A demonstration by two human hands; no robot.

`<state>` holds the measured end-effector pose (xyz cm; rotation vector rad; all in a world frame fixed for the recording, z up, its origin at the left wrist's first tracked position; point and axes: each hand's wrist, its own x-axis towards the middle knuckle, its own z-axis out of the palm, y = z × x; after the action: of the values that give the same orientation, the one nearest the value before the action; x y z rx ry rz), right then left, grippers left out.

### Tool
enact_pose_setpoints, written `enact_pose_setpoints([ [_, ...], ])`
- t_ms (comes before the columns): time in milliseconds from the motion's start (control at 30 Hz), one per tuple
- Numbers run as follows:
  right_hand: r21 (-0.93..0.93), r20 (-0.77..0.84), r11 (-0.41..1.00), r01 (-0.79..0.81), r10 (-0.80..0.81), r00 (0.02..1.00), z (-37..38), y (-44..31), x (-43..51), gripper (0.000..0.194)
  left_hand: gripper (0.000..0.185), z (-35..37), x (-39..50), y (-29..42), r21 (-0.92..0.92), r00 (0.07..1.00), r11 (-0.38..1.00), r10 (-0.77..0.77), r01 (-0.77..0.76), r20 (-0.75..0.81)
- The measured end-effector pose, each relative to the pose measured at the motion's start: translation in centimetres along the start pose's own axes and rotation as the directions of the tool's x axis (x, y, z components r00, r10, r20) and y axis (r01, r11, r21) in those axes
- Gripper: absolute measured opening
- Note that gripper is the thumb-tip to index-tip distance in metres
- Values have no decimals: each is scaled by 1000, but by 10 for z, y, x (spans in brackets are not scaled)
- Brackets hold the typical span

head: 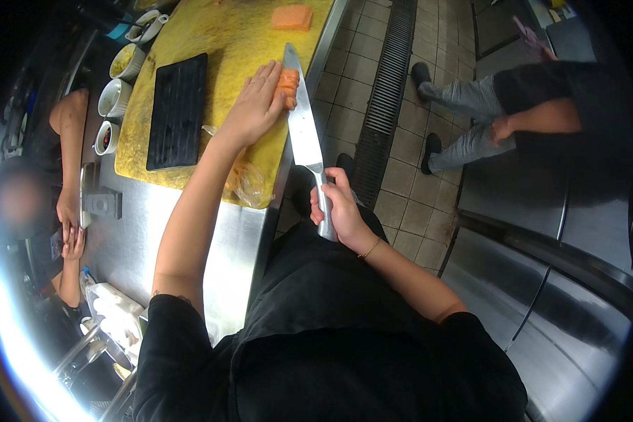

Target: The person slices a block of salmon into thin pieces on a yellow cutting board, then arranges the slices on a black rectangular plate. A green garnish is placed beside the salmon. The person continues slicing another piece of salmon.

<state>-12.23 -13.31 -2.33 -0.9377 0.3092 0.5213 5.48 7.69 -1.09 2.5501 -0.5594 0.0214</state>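
Observation:
My right hand (338,205) is closed around the metal handle of a chef's knife (304,126), whose broad blade lies along the right side of some sliced orange fish (287,87), likely salmon. Against the left side of the slices rests my left hand (258,103), fingers together and extended. These slices sit near the edge of a stained yellow cutting board (232,47). A black rectangular tray (178,112) lies on the board left of my left hand. Another orange fish block (291,17) is at the board's far end. Crumpled clear plastic (248,182) lies near its close corner.
White cups (114,98) with contents line the board's left side. The steel counter (224,258) bears a small grey device (103,203) and a white tray of eggs (105,311). One person leans across the counter at left; another stands on the tiled floor at right.

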Motion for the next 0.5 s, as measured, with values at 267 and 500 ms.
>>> enact_pose_setpoints([
  [267,38,22,999,-7,6,1000,12,2,9,23,65,1,1,8,21,998,998,-57,57,-29],
  [500,148,75,985,-85,74,994,4,-13,9,22,64,-44,-9,7,-147,943,977,-189,153,-274],
])
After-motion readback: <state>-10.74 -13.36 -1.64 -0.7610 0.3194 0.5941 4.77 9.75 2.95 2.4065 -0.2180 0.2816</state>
